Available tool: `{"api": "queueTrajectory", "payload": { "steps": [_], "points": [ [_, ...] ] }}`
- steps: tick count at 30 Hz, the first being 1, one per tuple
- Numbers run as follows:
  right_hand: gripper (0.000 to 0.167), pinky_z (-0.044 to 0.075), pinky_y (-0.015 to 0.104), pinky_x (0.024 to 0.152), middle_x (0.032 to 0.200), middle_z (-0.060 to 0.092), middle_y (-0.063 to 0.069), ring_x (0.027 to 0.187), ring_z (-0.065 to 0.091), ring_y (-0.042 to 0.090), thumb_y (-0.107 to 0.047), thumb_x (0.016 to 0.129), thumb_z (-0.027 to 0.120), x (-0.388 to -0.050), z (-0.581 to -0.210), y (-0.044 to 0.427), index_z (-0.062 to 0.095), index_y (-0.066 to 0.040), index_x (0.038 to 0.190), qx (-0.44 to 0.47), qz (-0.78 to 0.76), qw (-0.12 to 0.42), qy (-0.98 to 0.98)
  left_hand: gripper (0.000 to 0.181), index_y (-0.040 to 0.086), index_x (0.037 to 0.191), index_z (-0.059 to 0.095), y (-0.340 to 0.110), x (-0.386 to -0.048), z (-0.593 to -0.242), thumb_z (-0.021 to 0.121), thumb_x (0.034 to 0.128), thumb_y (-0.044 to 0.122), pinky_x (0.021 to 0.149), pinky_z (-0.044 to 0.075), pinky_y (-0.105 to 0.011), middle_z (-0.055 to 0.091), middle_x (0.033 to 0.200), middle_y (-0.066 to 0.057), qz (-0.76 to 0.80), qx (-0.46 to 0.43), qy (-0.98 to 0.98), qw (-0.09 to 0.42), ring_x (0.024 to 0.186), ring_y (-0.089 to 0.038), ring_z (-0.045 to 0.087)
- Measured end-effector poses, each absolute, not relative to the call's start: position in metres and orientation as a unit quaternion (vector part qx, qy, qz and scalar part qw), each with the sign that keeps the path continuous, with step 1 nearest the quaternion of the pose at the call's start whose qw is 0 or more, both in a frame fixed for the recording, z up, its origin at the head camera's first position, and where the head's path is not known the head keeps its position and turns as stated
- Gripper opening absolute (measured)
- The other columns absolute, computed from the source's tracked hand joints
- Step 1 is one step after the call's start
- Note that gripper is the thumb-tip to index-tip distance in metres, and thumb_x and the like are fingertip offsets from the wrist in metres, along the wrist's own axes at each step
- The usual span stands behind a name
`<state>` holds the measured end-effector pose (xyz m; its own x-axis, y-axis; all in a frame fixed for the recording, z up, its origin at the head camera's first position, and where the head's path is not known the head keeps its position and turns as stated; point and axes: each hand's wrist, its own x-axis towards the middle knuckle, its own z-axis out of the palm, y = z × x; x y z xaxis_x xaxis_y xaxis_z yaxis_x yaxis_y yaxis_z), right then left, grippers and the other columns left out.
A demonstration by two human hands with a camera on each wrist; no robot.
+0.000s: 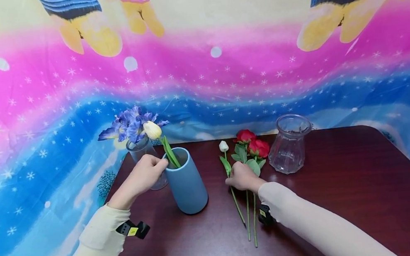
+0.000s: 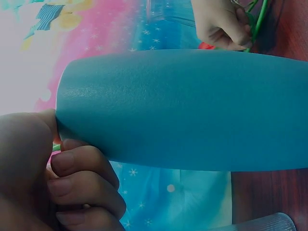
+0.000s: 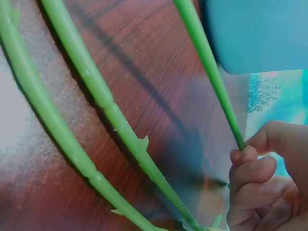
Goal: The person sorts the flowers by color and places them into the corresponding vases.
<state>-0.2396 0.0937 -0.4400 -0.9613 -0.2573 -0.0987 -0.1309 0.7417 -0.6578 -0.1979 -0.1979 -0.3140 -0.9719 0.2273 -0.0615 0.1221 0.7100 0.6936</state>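
Note:
My left hand [image 1: 146,174] grips the rim of a blue vase [image 1: 187,188], its fingers curled at the edge in the left wrist view. A pale yellow tulip [image 1: 152,130] with green leaves stands in that vase. Between the thumb and index finger of my right hand [image 1: 243,177] is the green stem of a white tulip [image 1: 223,146], whose lower stem [image 3: 211,67] shows in the right wrist view. Two red roses [image 1: 258,148] lie beside and partly under the right hand, their thorny stems [image 3: 115,115] on the table.
Left of the blue vase, a clear glass vase [image 1: 159,183] holds purple-blue irises [image 1: 129,125]. A faceted clear glass vase [image 1: 287,152] stands right of the roses. The dark wooden table [image 1: 349,179] meets a patterned cloth backdrop [image 1: 200,78] behind.

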Motion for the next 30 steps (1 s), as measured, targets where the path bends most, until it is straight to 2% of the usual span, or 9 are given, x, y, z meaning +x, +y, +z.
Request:
{"api": "queueTrajectory", "payload": {
  "steps": [14, 30],
  "points": [
    [0.045, 0.019, 0.023, 0.049, 0.046, 0.022, -0.011, 0.047, 0.018, 0.007, -0.006, 0.080, 0.062, -0.225, -0.430, 0.094, 0.034, -0.019, 0.048, -0.138, -0.371, 0.037, 0.917, 0.044, 0.013, 0.054, 0.039, -0.198, -0.197, -0.314, 0.043, 0.0978, 0.018, 0.045, 0.025, -0.026, 0.029, 0.047, 0.008, 0.375, 0.096, 0.919, 0.074, 0.043, -0.012, 0.025],
    [0.036, 0.025, 0.022, 0.052, 0.050, 0.030, -0.009, 0.050, 0.024, 0.007, -0.004, 0.079, 0.059, -0.205, -0.406, 0.089, 0.042, -0.018, 0.052, -0.160, -0.393, 0.007, 0.906, 0.044, 0.014, 0.054, 0.038, -0.198, -0.198, -0.313, 0.043, 0.0976, 0.018, 0.045, 0.025, -0.026, 0.030, 0.046, 0.007, 0.376, 0.095, 0.919, 0.077, 0.043, -0.012, 0.026]
  ]
}}
